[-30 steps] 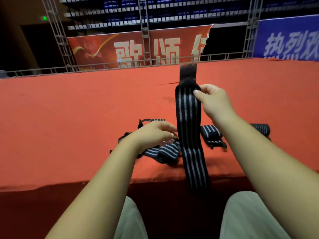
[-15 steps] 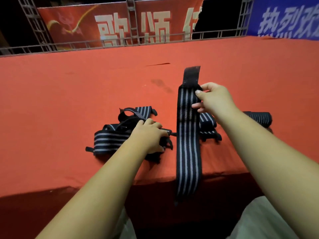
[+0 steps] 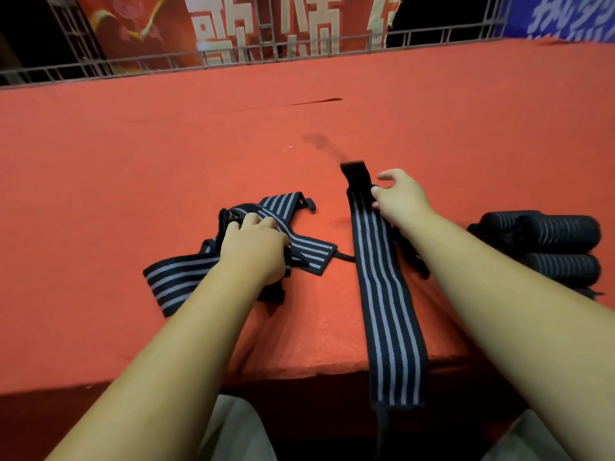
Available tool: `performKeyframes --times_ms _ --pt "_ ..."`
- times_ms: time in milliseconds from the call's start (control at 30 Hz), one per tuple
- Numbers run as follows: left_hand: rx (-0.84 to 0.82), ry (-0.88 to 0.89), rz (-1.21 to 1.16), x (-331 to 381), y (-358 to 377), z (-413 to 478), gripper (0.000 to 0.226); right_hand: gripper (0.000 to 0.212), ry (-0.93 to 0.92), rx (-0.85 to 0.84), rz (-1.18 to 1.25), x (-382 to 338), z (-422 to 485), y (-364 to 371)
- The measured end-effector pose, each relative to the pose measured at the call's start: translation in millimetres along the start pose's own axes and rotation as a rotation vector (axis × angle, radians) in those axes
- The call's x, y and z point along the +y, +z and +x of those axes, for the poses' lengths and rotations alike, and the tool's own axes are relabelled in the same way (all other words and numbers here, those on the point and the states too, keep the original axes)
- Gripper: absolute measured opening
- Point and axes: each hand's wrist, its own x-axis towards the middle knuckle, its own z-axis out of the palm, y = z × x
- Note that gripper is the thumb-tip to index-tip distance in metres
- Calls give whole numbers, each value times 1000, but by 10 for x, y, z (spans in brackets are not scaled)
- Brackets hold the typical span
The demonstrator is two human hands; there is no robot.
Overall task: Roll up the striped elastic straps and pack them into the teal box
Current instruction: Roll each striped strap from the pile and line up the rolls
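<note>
- Elastic is pinched in your right hand (image 3: 401, 197): thumb and fingers hold the long strap (image 3: 382, 294) near its black end.
- Your left hand (image 3: 256, 247) curls its fingers into the loose straps (image 3: 179, 277).
- The long strap lies flat on the red carpet (image 3: 166, 144), with its tail hanging over the near edge.
- Rolled straps (image 3: 559, 247) are stacked to your right, so part of the rolling looks done. The long strap and the tangle remain, and the teal box is out of view.
- A second ago you held the long strap upright.
</note>
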Motion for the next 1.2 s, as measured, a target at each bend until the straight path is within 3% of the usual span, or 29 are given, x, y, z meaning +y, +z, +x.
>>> performKeyframes --times_ms 67,100,400,600,700,767,900,1100,1200 --pt "-7 -4 -32 -51 -21 -6 48 58 19 1 -67 -64 -86 16" --pt "-7 -2 -49 -71 -27 -20 47 62 29 2 -82 -112 -172 12" --pt "62 -51 -182 -181 -39 -396 45 29 -163 -173 -128 -216 -747 297" --pt "83 -119 -245 -303 91 -621 48 67 -213 -423 -621 -118 -898 543" --pt "64 -121 -249 -353 140 -677 50 63 -219 -393 -748 -104 -870 625" --pt "35 -120 -256 -388 156 -695 52 48 -227 -333 -788 -120 -845 668" --pt "-10 -109 -277 -408 151 -702 55 22 -186 -280 -645 -249 -815 651" --pt "-43 -112 -286 -390 128 -665 49 19 -253 -88 16 -739 -861 226" --pt "-62 -107 -267 -374 124 -647 49 13 -325 10 177 -973 -917 -12"
